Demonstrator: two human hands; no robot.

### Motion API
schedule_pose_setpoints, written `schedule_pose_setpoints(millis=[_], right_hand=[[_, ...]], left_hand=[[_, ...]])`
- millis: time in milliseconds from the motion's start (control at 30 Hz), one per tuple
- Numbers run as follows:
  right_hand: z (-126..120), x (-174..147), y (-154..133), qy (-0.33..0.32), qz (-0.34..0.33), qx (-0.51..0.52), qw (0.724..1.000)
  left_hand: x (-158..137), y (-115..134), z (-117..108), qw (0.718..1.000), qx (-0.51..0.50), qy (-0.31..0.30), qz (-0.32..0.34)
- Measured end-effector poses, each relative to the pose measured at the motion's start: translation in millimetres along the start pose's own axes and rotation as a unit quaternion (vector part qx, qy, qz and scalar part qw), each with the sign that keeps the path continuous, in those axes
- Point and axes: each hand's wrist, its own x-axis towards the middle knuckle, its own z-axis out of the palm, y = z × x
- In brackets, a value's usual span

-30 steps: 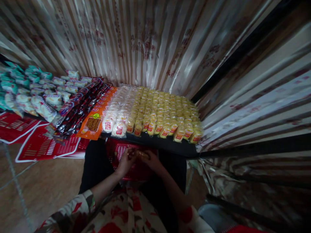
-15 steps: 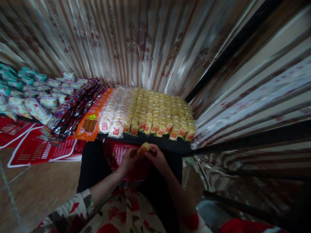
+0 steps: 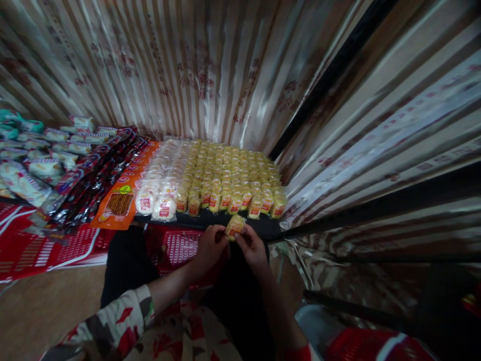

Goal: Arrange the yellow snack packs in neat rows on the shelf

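Between my two hands, just in front of the shelf edge, is a small yellow wrapped snack cake (image 3: pixel 235 227) with a red and white label facing up. My left hand (image 3: pixel 211 246) pinches its left side with the fingertips. On the other side, my right hand (image 3: pixel 252 246) grips it between thumb and fingers. Rows of the same yellow wrapped snack cakes (image 3: pixel 233 175) stand tightly packed on the black shelf (image 3: pixel 221 219) right behind. White wrapped cakes (image 3: pixel 164 206) are lined up to their left.
Further left lie an orange snack bag (image 3: pixel 118 203), dark red packets (image 3: pixel 86 185), white wrapped snacks (image 3: pixel 45 168) and teal packs (image 3: pixel 32 125). A red basket (image 3: pixel 182 246) sits between my knees, and other red baskets (image 3: pixel 45 250) are at left. A striped curtain (image 3: pixel 210 65) hangs behind; a black bar (image 3: pixel 338 75) slants at right.
The snack cake has turned so that its label now shows, and both hands have shifted slightly to the right along the shelf. The whole view has swung a little to the right.
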Motion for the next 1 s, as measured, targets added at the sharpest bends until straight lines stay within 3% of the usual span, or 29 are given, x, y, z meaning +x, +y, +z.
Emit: schedule_pose_setpoints(millis=[167,333,433,567,767,1000], right_hand=[[-33.4,7.6,-2.0,0.1,-0.025,-0.105,0.989],[-58.2,15.2,5.0,0.251,-0.076,-0.325,0.909],[-61.5,20.0,8.7,0.282,-0.083,-0.379,0.877],[-56.6,27.7,8.6,0.311,-0.096,-0.414,0.85],[-52.7,40.2,9.9,0.338,-0.087,-0.398,0.849],[-58.1,46.9,27.7,0.311,-0.083,-0.388,0.863]], left_hand=[[10.0,10.6,28.8,0.995,0.036,0.01,0.096],[14.2,16.6,60.2,0.982,-0.005,-0.072,0.173],[18.8,18.2,73.9,0.979,-0.011,-0.108,0.17],[28.3,15.5,83.8,0.977,0.024,-0.111,0.179],[39.5,6.9,87.1,0.972,0.069,-0.106,0.198],[46.0,-4.9,94.1,0.971,0.072,-0.092,0.207]])
